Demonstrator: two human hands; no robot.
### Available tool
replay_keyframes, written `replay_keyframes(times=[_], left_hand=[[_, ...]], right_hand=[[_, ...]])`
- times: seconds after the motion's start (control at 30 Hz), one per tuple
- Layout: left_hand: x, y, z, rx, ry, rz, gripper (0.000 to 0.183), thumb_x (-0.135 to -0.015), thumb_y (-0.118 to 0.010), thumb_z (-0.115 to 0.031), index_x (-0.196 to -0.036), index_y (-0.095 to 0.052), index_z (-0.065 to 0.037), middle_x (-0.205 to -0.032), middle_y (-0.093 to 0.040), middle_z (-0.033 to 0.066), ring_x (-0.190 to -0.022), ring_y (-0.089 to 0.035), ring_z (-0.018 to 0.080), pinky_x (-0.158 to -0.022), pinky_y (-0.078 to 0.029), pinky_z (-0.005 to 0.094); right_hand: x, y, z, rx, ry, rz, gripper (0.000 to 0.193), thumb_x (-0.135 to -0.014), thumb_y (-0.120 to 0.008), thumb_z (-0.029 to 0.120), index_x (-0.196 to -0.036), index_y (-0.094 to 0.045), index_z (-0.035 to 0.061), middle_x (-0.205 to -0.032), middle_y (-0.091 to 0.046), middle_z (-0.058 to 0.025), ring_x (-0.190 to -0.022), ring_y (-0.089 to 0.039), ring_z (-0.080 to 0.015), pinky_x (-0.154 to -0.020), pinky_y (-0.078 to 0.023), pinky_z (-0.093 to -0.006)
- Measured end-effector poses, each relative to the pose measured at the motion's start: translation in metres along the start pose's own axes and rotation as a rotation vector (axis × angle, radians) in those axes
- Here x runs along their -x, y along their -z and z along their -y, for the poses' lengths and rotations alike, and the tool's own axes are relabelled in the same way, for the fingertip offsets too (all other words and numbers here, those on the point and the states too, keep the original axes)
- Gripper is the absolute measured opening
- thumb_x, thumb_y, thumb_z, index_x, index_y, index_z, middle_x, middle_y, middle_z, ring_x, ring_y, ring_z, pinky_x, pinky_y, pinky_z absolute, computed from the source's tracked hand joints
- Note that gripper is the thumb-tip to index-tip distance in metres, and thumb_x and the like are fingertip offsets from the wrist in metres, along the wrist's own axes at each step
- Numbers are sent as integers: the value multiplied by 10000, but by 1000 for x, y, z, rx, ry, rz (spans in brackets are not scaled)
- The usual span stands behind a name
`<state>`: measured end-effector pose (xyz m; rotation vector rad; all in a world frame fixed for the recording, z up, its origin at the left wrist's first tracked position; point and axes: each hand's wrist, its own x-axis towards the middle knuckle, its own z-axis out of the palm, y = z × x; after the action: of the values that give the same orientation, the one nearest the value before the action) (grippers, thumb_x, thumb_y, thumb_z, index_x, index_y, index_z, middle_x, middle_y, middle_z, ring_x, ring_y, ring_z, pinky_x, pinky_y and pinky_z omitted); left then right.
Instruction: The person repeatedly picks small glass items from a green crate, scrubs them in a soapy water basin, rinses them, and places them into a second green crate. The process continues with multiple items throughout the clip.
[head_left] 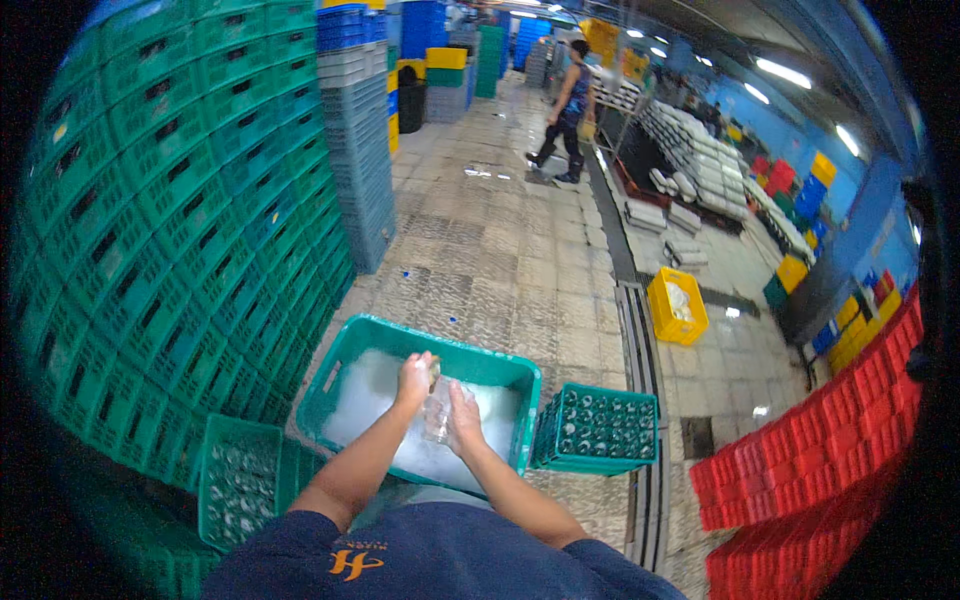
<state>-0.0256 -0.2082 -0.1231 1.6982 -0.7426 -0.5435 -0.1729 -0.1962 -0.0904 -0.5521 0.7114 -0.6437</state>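
Note:
In front of me is a large green tub point(518, 375) filled with white suds point(365, 400). Over the suds my right hand point(464, 418) is wrapped round a clear glass point(437, 417), which looks wet. Just left of it and slightly farther off, my left hand point(414, 382) is closed on a small yellowish-brown pad point(434, 373), perhaps a sponge; the fingers partly cover it. Close to the tub's right end stands a green divided crate point(597, 458) with rows of clear glassware. Another green crate point(243, 430) of glassware sits at my left.
Stacked green crates point(190, 200) wall off the left, beside a grey crate stack point(355, 160). Red crates point(810, 450) rise at the right. A yellow crate point(677, 310) stands past the floor drain channel point(640, 350). A person point(570, 110) walks on the tiled floor farther off.

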Motion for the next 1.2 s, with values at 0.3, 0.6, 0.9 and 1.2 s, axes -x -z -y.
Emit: replay_keyframes(times=[0.3,0.6,0.9,1.2], left_hand=[[-6,-11,189,-1143,-137,646,377,-867,-665,-401,-846,-772,-40,-928,-732,238,-869,-722,391,-815,-581,486],[55,-79,147,-782,-495,1052,330,-884,-659,-322,-1020,-748,-35,-976,-739,225,-887,-715,392,-779,-566,454],[106,10,-93,-551,-891,170,338,-977,-575,-234,-1261,-671,-79,-1251,-688,213,-1246,-603,403,-1051,-500,455],[48,108,-55,-296,-933,9,251,-944,-542,-227,-1003,-664,-17,-1058,-693,212,-951,-657,400,-834,-521,483]], right_hand=[[55,114,16,-29,-13,-207,576,-1020,-545,600,-1286,-518,90,-972,-652,-130,-765,-681,-273,-646,-604,-448],[83,116,33,-183,242,-376,435,-1044,-541,553,-1073,-551,119,-788,-624,-42,-658,-644,-186,-618,-581,-354],[-15,6,-22,-621,543,475,509,-1106,-353,541,-1147,-597,97,-1130,-659,-91,-1013,-634,-267,-982,-507,-415],[-15,-104,-71,-405,328,52,643,-1082,-331,614,-1391,-575,106,-1305,-659,-80,-1168,-634,-239,-983,-533,-413]])
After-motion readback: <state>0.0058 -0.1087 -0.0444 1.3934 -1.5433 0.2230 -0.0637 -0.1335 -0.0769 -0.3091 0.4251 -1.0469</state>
